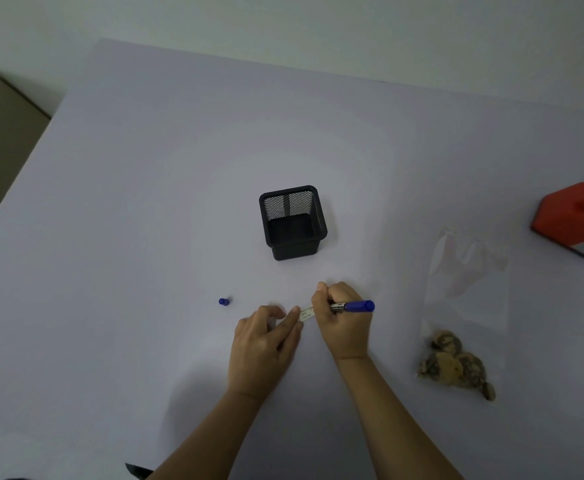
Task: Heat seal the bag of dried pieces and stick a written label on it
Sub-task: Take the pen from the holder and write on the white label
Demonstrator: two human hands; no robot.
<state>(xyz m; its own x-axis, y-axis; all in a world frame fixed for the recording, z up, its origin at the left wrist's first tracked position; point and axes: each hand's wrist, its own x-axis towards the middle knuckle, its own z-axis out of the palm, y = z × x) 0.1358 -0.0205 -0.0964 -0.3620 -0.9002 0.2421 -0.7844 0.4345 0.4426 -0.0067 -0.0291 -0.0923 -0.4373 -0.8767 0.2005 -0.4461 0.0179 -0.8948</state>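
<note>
A: Bag (pixel 463 306) of dried pieces lies flat on the table (pixel 145 202), well right of both hands; whether it is sealed cannot be told. Step in hand, apparently: writing the label (pixel 306 314).

B: Finger states?

A: Left hand (pixel 262 344) pins the label with its fingertips; right hand (pixel 344 322) has fingers closed around the blue marker (pixel 356 306). Its cap (pixel 224 301) sits apart, left.

B: Next move?

A: Probably peeling the label and pressing it onto the bag.

B: Legible text?

A: Printed lines show, too small to read. Orange sealer (pixel 576 220) sits far right, mesh holder (pixel 294 221) behind.
</note>
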